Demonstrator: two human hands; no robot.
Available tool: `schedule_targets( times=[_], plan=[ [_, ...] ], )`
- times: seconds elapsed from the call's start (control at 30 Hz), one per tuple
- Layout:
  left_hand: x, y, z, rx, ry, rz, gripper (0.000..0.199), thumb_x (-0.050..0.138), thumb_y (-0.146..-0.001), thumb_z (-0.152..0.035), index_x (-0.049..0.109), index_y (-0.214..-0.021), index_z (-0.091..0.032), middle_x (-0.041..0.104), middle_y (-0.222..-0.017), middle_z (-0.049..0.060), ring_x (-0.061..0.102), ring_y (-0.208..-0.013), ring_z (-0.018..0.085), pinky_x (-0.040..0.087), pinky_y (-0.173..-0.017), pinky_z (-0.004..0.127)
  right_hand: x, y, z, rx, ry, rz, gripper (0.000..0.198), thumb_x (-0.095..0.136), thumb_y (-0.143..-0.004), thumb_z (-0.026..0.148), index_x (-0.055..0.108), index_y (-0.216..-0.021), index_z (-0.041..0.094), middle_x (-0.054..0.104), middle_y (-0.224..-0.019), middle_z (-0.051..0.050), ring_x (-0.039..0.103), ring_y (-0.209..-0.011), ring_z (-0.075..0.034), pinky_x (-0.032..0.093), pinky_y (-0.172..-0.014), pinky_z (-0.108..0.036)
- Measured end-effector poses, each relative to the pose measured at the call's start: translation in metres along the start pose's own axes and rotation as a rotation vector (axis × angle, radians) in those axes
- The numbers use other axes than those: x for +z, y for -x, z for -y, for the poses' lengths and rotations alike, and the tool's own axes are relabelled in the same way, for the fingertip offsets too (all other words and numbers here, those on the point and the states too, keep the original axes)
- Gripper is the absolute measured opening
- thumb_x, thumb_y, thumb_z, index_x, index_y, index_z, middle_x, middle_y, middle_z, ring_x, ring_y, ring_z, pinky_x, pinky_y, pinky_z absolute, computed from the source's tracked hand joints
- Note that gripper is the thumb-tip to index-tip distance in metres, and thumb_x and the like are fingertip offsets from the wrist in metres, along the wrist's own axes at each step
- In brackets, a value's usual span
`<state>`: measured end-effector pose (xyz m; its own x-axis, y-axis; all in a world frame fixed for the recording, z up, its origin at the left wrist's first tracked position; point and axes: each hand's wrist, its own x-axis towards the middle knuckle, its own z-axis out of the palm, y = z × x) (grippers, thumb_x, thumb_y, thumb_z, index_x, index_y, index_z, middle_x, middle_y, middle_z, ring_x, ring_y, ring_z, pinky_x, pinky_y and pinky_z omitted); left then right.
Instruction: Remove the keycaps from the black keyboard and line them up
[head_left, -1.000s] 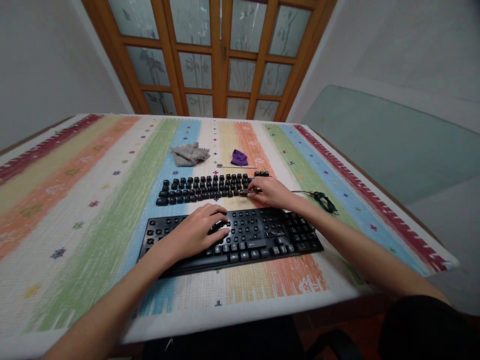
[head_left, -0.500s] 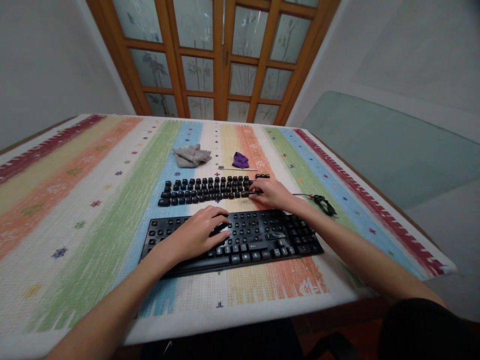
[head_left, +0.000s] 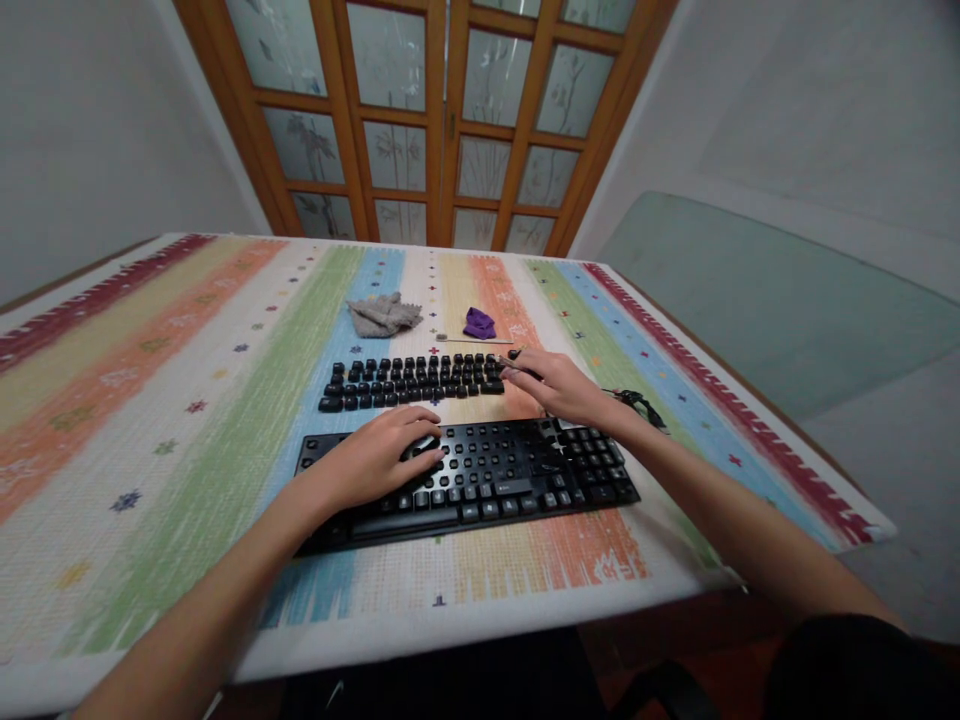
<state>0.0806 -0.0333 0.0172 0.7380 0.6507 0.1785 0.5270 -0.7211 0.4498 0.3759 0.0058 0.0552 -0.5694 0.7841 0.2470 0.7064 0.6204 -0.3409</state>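
A black keyboard (head_left: pixel 405 525) with many of its keycaps off lies near the front of the table. On its left part rests my left hand (head_left: pixel 386 455), palm down, with thumb and forefinger apart. Beyond the keyboard, loose black keycaps (head_left: pixel 420 380) stand in rows. My right hand (head_left: pixel 559 388) is at the right end of these rows, fingers pinched around a thin dark object (head_left: pixel 523 369). Its kind is too small to make out. The keyboard's upper left keys are partly hidden under my left hand.
A grey cloth (head_left: pixel 384 315) and a purple cloth (head_left: pixel 478 323) lie behind the keycaps, with a thin stick (head_left: pixel 476 340) in front of the purple one. The bundled black cable (head_left: pixel 641 408) lies right of my right hand. A striped tablecloth (head_left: pixel 225 440) covers the table.
My right hand has shifted slightly right and up at the end of the keycap rows. My left hand has slid a little left over the keyboard.
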Motion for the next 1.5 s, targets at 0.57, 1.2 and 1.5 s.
schedule_targets(
  times=[0.57, 1.2, 1.5],
  plan=[
    [-0.031, 0.11, 0.012, -0.248, -0.024, -0.293, 0.038, 0.05, -0.097, -0.054, 0.069, -0.108, -0.022, 0.071, -0.116, 0.006, 0.066, -0.109, 0.025, 0.051, -0.102, 0.045, 0.0, 0.012, 0.085, -0.139, -0.307, 0.007, 0.034, 0.043, -0.105, 0.035, 0.065, -0.087, 0.016, 0.06, -0.084, -0.004, 0.056, -0.08, -0.016, 0.042, -0.076, -0.031],
    [0.002, 0.161, -0.001, -0.34, 0.052, -0.502, 0.024, 0.048, -0.098, -0.025, 0.07, -0.105, -0.019, 0.072, -0.114, 0.007, 0.067, -0.107, 0.021, 0.054, -0.099, 0.041, 0.08, -0.064, 0.159, -0.17, -0.692, 0.357, 0.015, 0.066, -0.082, 0.017, 0.072, -0.096, 0.014, 0.074, -0.091, -0.005, 0.067, -0.08, -0.015, 0.053, -0.076, -0.03],
    [0.003, 0.163, 0.003, -0.38, 0.111, -0.475, 0.023, 0.053, -0.098, -0.03, 0.072, -0.107, -0.019, 0.07, -0.116, 0.007, 0.067, -0.106, 0.021, 0.054, -0.099, 0.042, 0.077, -0.069, 0.157, -0.243, -0.68, 0.336, 0.017, 0.054, -0.083, 0.01, 0.068, -0.091, 0.015, 0.071, -0.093, -0.005, 0.064, -0.087, -0.016, 0.049, -0.082, -0.032]
  ],
)
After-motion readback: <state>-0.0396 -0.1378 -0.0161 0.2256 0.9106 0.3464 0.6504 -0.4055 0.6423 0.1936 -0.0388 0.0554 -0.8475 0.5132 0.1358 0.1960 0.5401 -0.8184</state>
